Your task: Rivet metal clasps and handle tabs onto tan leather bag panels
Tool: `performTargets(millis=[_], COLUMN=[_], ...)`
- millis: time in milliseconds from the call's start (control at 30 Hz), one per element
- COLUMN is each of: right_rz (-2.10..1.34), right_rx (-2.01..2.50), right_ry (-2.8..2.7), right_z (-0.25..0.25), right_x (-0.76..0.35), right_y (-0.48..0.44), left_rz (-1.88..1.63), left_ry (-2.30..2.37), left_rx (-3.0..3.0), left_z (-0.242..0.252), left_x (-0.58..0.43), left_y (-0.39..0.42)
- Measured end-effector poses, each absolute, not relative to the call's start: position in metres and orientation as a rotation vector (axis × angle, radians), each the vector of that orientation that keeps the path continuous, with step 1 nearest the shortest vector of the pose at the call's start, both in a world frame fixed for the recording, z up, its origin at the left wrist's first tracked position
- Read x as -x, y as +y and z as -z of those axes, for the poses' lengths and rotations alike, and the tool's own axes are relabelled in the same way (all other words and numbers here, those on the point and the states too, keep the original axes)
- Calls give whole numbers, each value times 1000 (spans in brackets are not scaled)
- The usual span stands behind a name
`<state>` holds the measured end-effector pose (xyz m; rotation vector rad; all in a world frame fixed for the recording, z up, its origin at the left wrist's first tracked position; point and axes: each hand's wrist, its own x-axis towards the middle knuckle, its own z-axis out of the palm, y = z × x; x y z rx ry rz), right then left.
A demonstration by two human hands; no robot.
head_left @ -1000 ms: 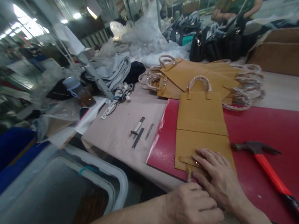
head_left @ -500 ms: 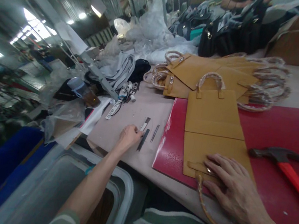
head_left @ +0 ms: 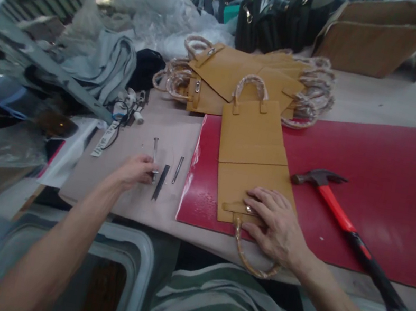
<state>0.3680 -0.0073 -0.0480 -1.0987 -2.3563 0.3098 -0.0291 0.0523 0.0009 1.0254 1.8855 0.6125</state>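
Note:
My left hand [head_left: 136, 171] is closed in a pinch on a slim metal tool [head_left: 154, 150], rod-like with a wider top; its exact kind is unclear. Just right of these fingers lie a flat dark metal strip [head_left: 161, 182] and a thin metal punch-like rod [head_left: 177, 170]. My right hand [head_left: 274, 223] rests with fingers spread on the lower part of a tan bag body [head_left: 255, 150], laid out flat. Its fingertips are beside a small metal clasp [head_left: 249, 209] on a strap. One wrapped handle hangs over the near table edge, another points away at the far end.
A red board [head_left: 382, 170] lies under the bag body, with a red-and-black claw hammer [head_left: 337, 208] on it. Behind are stacked tan bag pieces [head_left: 250, 72], dark bags [head_left: 272, 22] and a cardboard box [head_left: 373, 40]. A grey plastic bin [head_left: 145, 251] stands below the table's left edge.
My left hand has taken hold of the slim metal tool and tilted it more upright. The right hand stays on the bag body. The view has turned right, showing more hammer and board.

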Motion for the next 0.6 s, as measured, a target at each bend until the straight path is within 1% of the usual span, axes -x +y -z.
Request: performTargets(millis=[67, 100, 167, 300, 400, 600], right_rz=[-322, -321, -317, -316, -321, -354], right_rx=[1105, 1108, 1117, 1101, 1093, 1103], right_ry=[-2364, -2367, -2371, -2373, -2378, -2360], right_z=[49, 49, 49, 49, 47, 45], right_x=[-368, -368, -368, -368, -368, -369], right_y=[-7, -7, -7, -7, -7, -7], left_rz=[-959, -1073, -1179, -1312, -1333, -1312], left_ry=[1559, 1416, 1242, 1138, 1148, 1172], left_rx=[-836, -762, -708, -816, -1009, -1371], left_z=[-4, -3, 4, 30, 46, 46], left_x=[18, 9, -17, -76, -105, -117], left_y=[37, 29, 15, -3, -10, -15])
